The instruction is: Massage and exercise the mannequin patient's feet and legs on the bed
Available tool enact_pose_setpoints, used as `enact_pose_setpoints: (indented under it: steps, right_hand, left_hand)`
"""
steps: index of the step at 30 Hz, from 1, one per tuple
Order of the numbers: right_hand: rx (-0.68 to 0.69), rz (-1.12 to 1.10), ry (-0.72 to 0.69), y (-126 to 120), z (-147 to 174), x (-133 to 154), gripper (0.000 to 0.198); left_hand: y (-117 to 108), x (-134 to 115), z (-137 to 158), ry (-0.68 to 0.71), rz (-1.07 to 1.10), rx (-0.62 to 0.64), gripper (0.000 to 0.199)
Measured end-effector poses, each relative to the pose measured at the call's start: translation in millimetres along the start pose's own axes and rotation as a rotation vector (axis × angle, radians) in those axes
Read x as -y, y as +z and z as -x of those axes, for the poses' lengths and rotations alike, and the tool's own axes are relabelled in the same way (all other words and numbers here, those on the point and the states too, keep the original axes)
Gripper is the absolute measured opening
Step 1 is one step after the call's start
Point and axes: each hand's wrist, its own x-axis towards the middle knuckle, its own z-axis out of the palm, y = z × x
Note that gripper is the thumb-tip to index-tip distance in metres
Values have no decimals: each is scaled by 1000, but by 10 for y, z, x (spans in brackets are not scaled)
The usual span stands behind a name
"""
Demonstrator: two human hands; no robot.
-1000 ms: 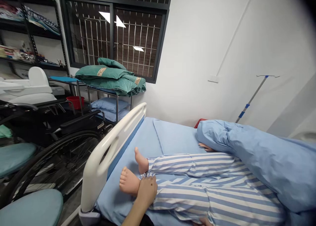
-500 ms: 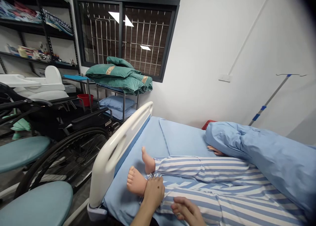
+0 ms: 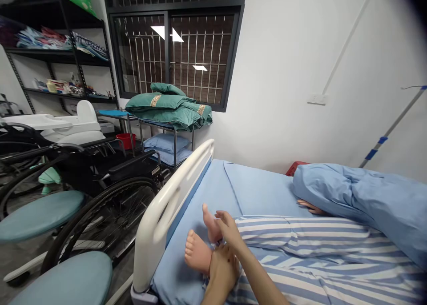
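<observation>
Fingers of the bare left hand (image 3: 224, 266) curl over the ankle end of the near peach plastic-looking foot (image 3: 198, 252). That hand looks closed there, though its fingertips are hidden. Maybe it holds on to stop the foot from rolling. The bare right hand (image 3: 230, 228) is open, with its fingers a little apart, at the far peach foot (image 3: 210, 220). I can't tell if it touches. Its arm reaches over the near trouser leg, probably because that foot is further away.

Both feet lie toes up on the smooth light blue bed sheet (image 3: 253, 180), near the curved white plastic end board (image 3: 145, 247). Blue-and-white striped cloth trousers (image 3: 300, 234) stretch away from them. A puffy light blue quilt (image 3: 376, 198) is bunched on the right, perhaps so the feet and trousers can be reached. Past the board stands a black wheelchair (image 3: 130, 168). Folded green quilts (image 3: 163, 101) are piled by the dark-framed window (image 3: 200, 42).
</observation>
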Motion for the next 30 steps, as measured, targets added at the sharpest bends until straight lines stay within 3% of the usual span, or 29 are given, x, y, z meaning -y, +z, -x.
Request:
enact_pose_setpoints:
  steps: [4,7,10,12,18,24,30]
  right_hand:
    - [60,180,-52,105,-259,-187,28]
    - [116,457,-81,111,-352,-296,35]
    - [176,795,-17,82,-403,-341,43]
    - [217,904,21,53,-440,-353,45]
    - [253,1006,55,-42,-543,-408,48]
    - [300,1099,-32,-61,-469,-411,37]
    - [343,1114,-91,-113,-368,-317,28]
  left_hand:
    - [66,19,-30,-75,-6,-23,27]
    - [93,25,-50,-103,-23,-29,28]
    - [94,12,-64,-126,-28,-28,30]
    - [91,-19,-86,-175,-54,-17,31]
    - [119,-127,-197,-338,-98,-55,35]
    - [82,-96,-200,-337,-54,-189,37]
    - [15,-169,-334,-655,262,-194,46]
